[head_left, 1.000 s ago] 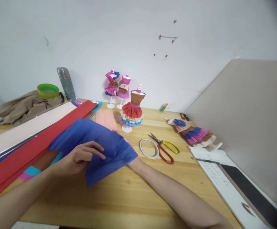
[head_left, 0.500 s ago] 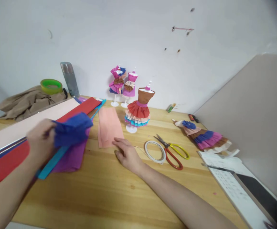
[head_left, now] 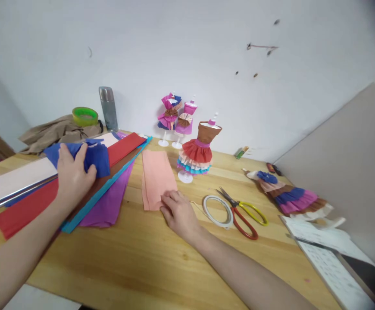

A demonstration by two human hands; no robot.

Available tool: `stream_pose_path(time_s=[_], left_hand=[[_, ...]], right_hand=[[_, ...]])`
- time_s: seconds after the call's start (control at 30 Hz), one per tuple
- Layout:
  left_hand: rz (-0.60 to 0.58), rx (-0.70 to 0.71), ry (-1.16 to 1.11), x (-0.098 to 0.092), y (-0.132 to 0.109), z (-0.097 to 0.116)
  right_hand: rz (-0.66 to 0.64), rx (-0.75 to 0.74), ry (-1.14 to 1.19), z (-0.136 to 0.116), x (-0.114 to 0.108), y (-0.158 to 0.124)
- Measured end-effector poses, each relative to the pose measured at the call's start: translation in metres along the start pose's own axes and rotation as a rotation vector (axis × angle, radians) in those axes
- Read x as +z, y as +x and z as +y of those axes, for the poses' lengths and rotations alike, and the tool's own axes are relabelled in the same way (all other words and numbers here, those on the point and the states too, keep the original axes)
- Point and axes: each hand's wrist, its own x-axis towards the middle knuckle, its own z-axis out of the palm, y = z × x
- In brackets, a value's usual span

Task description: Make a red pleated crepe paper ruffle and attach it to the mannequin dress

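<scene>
My left hand (head_left: 74,170) lies with spread fingers on a folded piece of blue crepe paper (head_left: 98,157), on top of the stack of coloured paper. Under it are long strips: red crepe paper (head_left: 127,145), brown, turquoise, and a purple sheet (head_left: 110,206) sticking out below. My right hand (head_left: 179,213) rests on the table, its fingertips on the lower right corner of a flat peach paper piece (head_left: 158,176). Its fingers are stretched out, loosely curved. Just right of it are a white tape roll (head_left: 218,211) and scissors (head_left: 239,206) with one red and one yellow handle, lying apart.
Dress forms in paper dresses stand at the back, the nearest with a brown top and red skirt (head_left: 198,150). A tiered dress (head_left: 287,196) lies at right above a white board (head_left: 332,258). A flask (head_left: 108,110), green tape (head_left: 85,116) and brown cloth (head_left: 58,131) are back left.
My left hand has laid the blue paper down on the stack and spread its fingers. My right hand stays at the peach paper's corner. The whole view has shifted slightly.
</scene>
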Motion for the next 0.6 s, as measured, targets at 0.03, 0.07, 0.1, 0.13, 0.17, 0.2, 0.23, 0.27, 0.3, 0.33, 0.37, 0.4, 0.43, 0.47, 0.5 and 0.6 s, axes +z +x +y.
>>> stream_pose_path(time_s=[0.03,0.07,0.1,0.13,0.17,0.2,0.23,0.27,0.3,0.33,0.37,0.4,0.43,0.47,0.5,0.6], left_hand=[[0.023,0.025,-0.004,0.000,-0.004,0.006],[0.040,0.059,-0.009,-0.001,-0.007,0.010],[0.055,0.091,-0.016,-0.001,-0.009,0.012],[0.062,0.118,-0.019,-0.001,-0.009,0.013],[0.063,0.135,-0.022,0.000,-0.008,0.011],[0.064,0.137,-0.021,0.000,-0.007,0.008],[0.060,0.127,-0.017,0.001,-0.004,0.003],[0.055,0.106,-0.009,0.002,0.000,-0.003],[0.048,0.075,0.000,0.002,0.004,-0.010],[0.037,0.040,0.010,0.003,0.008,-0.016],[0.024,0.003,0.020,0.004,0.011,-0.022],[0.008,-0.026,0.031,0.004,0.014,-0.027],[-0.012,-0.044,0.044,0.005,0.016,-0.030],[-0.035,-0.050,0.057,0.005,0.017,-0.032],[-0.064,-0.044,0.072,0.006,0.017,-0.032],[-0.176,-0.016,0.109,0.009,0.014,-0.026]], right_hand=[[-0.007,0.006,-0.017,0.000,0.000,0.000],[-0.011,0.009,-0.026,0.000,0.000,0.000],[-0.009,0.012,-0.025,0.000,0.001,-0.001],[-0.002,0.019,-0.013,0.001,0.002,-0.001],[0.010,0.030,0.014,0.002,0.003,-0.001],[0.027,0.043,0.057,0.002,0.004,-0.001],[0.050,0.058,0.112,0.003,0.005,-0.001],[0.079,0.071,0.173,0.004,0.006,0.000],[0.114,0.082,0.232,0.005,0.007,0.000],[0.151,0.090,0.286,0.006,0.007,0.000],[0.188,0.095,0.330,0.007,0.006,0.001],[0.221,0.099,0.363,0.008,0.006,0.002],[0.248,0.107,0.388,0.008,0.005,0.002],[0.267,0.119,0.409,0.009,0.004,0.003],[0.281,0.136,0.425,0.009,0.003,0.003],[0.286,0.166,0.448,0.009,0.002,0.004]])
